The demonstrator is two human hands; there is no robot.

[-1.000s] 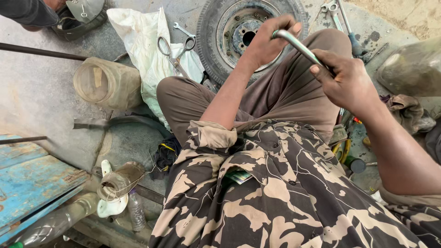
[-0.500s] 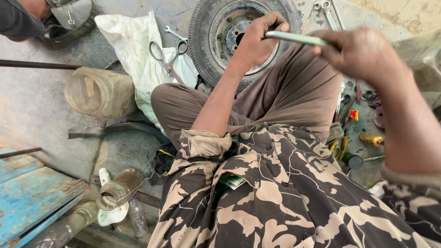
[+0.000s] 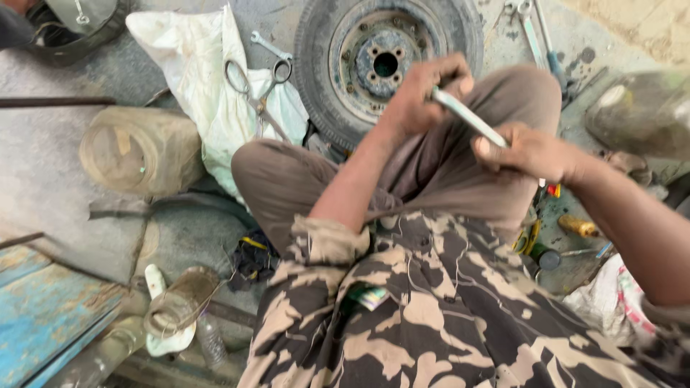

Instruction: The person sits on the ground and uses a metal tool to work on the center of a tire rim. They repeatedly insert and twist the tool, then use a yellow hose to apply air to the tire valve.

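Note:
I sit on the ground in brown trousers and a camouflage shirt. A slim pale-green metal tool (image 3: 468, 117) runs slantwise above my lap between both hands. My left hand (image 3: 422, 92) closes around its upper end, over my raised knee. My right hand (image 3: 533, 153) grips its lower end, thumb laid along the shaft. Just beyond my knees lies a car wheel (image 3: 384, 61) with a rusty steel rim and black tyre.
A white sack (image 3: 208, 86) with scissors (image 3: 257, 82) and a spanner (image 3: 269, 45) on it lies to the left. A dusty plastic jerrycan (image 3: 140, 151) is farther left. More spanners (image 3: 532, 29) lie at top right. A blue painted board (image 3: 43, 316) fills the lower left.
The view has swung, and both hands have dropped lower in front of the wheel. The tool has tilted from nearly level to slanting down toward my right hand.

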